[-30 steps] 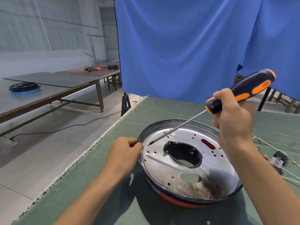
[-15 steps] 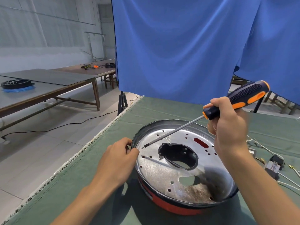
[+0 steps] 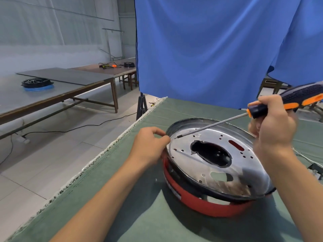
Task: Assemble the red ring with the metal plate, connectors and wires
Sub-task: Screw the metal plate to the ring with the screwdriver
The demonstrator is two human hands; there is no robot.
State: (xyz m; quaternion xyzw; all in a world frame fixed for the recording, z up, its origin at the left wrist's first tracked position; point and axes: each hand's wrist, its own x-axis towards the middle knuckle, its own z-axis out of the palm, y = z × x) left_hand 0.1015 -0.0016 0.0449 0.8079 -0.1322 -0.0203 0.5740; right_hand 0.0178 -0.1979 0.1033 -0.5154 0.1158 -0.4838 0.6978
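the left hand (image 3: 150,145) has its fingers curled, thumb and forefinger pinching the left rim of the shiny round metal plate (image 3: 206,161), which sits tilted on top of the red plastic ring (image 3: 206,205), its left side raised off the ring and a black band showing between them. the right hand (image 3: 272,126) is wrapped around the black-and-orange handled screwdriver (image 3: 262,110) near the collar of the handle; its grey shaft slants down to the left, and the tip sits just inside the plate's rim, close to the left fingertips; i cannot tell whether it touches the metal. no brand, label or writing is legible on the tool, plate or ring. plate and ring rest on the green cloth-covered table (image 3: 139,215). a small black connector with thin wires (image 3: 314,169) lies at the right edge, apart from the ring. a blue curtain (image 3: 209,49) hangs behind the table.
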